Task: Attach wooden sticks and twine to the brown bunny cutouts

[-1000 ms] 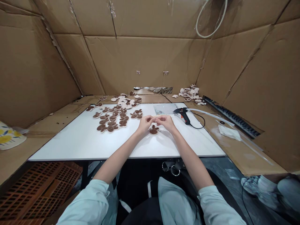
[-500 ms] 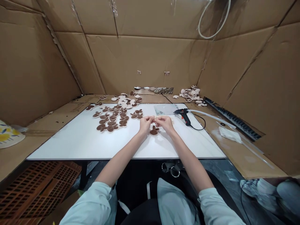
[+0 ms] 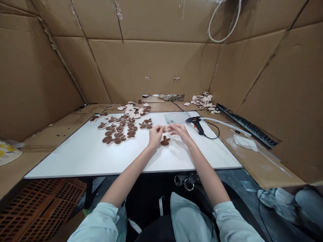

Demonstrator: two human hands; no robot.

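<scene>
Above the white board (image 3: pixel 83 151), my left hand (image 3: pixel 155 135) pinches a small pale, striped piece (image 3: pixel 167 128) whose kind is too small to make out. My right hand (image 3: pixel 180 131) lies close on the other side of it, fingers stretched out and apart. Just below both hands rests a brown rabbit-head-shaped piece (image 3: pixel 165 142) with a pale rim. Many similar brown pieces (image 3: pixel 118 135) lie spread to the left of my left hand. To the right of my right hand, a black glue gun (image 3: pixel 198 125) lies on its side.
A clear plastic bag (image 3: pixel 175 118) lies behind my hands. Pale pieces are heaped (image 3: pixel 203 100) at the back right, others (image 3: pixel 131 109) at the back left. A black cable (image 3: pixel 217 130) loops beside the glue gun. Cardboard walls (image 3: pixel 151 60) enclose the table.
My right hand's fingers have loosened from a pinch and stretched out, while the left hand keeps its pinch. The view has shifted slightly.
</scene>
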